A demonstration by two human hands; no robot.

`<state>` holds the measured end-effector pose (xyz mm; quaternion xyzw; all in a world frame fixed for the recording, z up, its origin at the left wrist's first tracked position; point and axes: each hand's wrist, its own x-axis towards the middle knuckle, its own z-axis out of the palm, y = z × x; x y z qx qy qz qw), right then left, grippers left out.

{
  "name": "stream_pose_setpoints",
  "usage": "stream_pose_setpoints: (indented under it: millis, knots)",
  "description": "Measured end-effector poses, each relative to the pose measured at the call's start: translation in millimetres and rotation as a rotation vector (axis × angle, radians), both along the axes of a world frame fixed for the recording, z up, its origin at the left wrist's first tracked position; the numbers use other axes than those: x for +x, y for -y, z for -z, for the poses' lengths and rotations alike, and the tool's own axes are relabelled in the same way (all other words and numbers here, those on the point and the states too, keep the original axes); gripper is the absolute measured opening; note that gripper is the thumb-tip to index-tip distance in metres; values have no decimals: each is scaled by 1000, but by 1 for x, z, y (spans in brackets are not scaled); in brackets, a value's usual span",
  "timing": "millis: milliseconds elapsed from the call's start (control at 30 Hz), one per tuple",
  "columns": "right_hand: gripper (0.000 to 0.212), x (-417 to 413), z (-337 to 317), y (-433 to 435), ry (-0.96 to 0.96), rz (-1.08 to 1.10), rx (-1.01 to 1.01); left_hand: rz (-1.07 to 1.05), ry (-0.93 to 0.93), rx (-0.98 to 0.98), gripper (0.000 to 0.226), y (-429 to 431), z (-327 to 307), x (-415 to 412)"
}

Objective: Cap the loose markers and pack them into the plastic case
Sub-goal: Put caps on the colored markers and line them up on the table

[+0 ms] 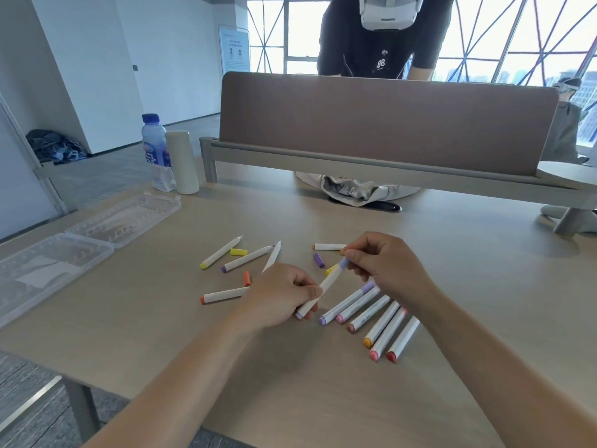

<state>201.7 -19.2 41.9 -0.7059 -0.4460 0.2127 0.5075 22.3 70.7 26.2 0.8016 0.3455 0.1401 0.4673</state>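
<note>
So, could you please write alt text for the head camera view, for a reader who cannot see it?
Two bare hands hold one lavender marker above a table: the left hand grips its barrel, the right hand pinches its cap. Capped markers lie beneath the right hand, uncapped markers and loose caps further back, an open clear plastic case at left.

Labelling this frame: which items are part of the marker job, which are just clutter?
Job:
- lilac marker, in both hands: left hand, right hand
- uncapped markers
- loose caps
- capped row
- open case, no markers inside

Clutter:
- bottle
- white flask
- bag
</note>
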Motion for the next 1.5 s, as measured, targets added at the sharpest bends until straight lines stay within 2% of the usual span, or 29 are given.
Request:
stream_pose_setpoints:
  millis: [100, 167, 367, 567, 700, 833, 1000, 1233, 1367, 1433, 1500]
  knots:
    - [12, 16, -3, 8, 39, 76, -27, -31, -57, 82, 20, -1, 0, 12]
    - [11, 29, -1, 14, -1, 167, 6, -53, -124, 159, 18, -1, 1, 18]
    - [18, 39, 5, 29, 6, 266, -44, -26, -233, 221, 18, 3, 8, 38]
    - [21, 27, 8, 28, 51, 240, -69, -16, -214, 222, 19, 6, 6, 34]
    - [21, 11, 7, 19, 30, 162, -68, -129, -136, 259, 15, -6, -1, 9]
    - [22, -10, 7, -1, 2, 98, -53, -201, -72, 269, 22, -24, -7, -23]
    - [20, -34, 7, -29, 14, 15, -34, -280, -122, 315, 17, -51, -4, -61]
    - [17, -52, 12, -56, 61, -32, -37, -244, -269, 291, 14, -71, 11, -83]
    - [18, -54, 16, -67, 91, -39, -59, -185, -353, 346, 12, -73, 17, -82]
    - [19, -56, 17, -72, 100, -40, -63, -156, -326, 334, 12, -74, 17, -83]
    - [19, -59, 17, -76, 110, -41, -62, -146, -194, 223, 9, -77, 17, -89]
